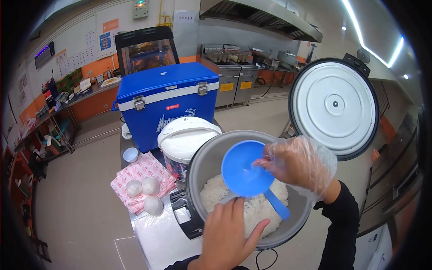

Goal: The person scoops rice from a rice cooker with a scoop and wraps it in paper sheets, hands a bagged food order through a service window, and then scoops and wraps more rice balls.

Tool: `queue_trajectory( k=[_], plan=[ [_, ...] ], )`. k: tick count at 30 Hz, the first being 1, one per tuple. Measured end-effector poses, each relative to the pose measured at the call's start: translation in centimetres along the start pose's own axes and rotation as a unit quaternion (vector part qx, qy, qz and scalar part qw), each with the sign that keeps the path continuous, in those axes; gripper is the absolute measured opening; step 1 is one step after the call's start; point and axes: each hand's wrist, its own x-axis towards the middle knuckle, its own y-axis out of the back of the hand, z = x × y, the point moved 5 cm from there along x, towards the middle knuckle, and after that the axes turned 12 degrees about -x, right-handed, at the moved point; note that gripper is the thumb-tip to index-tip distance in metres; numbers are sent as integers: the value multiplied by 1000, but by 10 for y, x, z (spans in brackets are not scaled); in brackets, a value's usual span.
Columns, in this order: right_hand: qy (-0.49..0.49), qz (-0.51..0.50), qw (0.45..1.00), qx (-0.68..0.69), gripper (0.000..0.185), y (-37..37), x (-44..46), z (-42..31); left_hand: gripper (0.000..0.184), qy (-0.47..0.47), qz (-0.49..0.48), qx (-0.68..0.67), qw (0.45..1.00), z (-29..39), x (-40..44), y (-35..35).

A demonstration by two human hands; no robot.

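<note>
A large round cooker pot [294, 220] holds white rice [265, 216]. Over the rice is a blue bowl-shaped scoop [240, 175] with a blue handle pointing down to the right. My right hand [294, 164], in a clear plastic glove, is closed at the scoop's right rim, its fingertips over the inside. Bare, my left hand [229, 234] reaches over the pot's near left side, thumb apart, fingertips by the scoop's lower edge. A greyish piece beside these fingertips is too blurred to name. Left of the pot, wrapped white balls [150, 185] sit on pink-printed paper [123, 173].
The pot's raised lid [334, 103] stands behind on the right. A white-lidded container [186, 135] and a blue cooler [168, 99] are behind on the left. A small light-blue cup [130, 155] is near the paper. Fryers [229, 76] line the back wall.
</note>
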Motion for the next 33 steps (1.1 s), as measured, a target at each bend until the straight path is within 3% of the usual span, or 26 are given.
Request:
queue_trajectory(
  k=[2, 8, 11, 14, 16, 20, 21, 24, 26, 28, 30, 33],
  plan=[
    [-28, 32, 999, 23, 23, 2, -10, 3, 59, 53, -69, 1, 996, -7, 7, -31],
    [-127, 109, 985, 49, 19, 17, -25, 3, 61, 183, -50, -70, 979, -11, 23, -55],
    [-147, 72, 979, 123, 19, 24, -28, 11, 45, 161, 5, -64, 985, -14, 27, -51],
    [-125, 195, 895, 382, 30, 11, -45, 19, 30, 147, 64, -159, 974, -15, 27, -36],
    [-133, 141, 873, 448, 40, -1, -55, 15, 28, 127, 93, -241, 958, -6, 28, -22],
    [-76, -77, 811, 575, 50, -14, -59, -16, 27, 78, 44, -77, 993, 17, 22, -26],
    [-75, -59, 856, 508, 50, -10, -59, -15, 31, 98, 18, -42, 994, 21, 18, -31],
    [-114, -72, 896, 423, 46, -11, -60, 0, 36, 60, -52, -21, 997, 43, -9, -23],
    [-157, -157, 939, 264, 44, -17, -50, 13, 65, 1, -149, -51, 988, 29, -60, -17],
    [-208, -313, 927, -12, 43, -23, -31, 37, 72, -87, -38, -25, 995, 6, -69, 11],
    [-140, -304, 935, -118, 42, -70, -33, 60, 117, 24, 230, -41, 972, -37, -98, 14],
    [-56, -308, 892, -325, 45, -144, -53, 71, 117, 70, 351, -134, 924, -100, -111, 3]
  ],
)
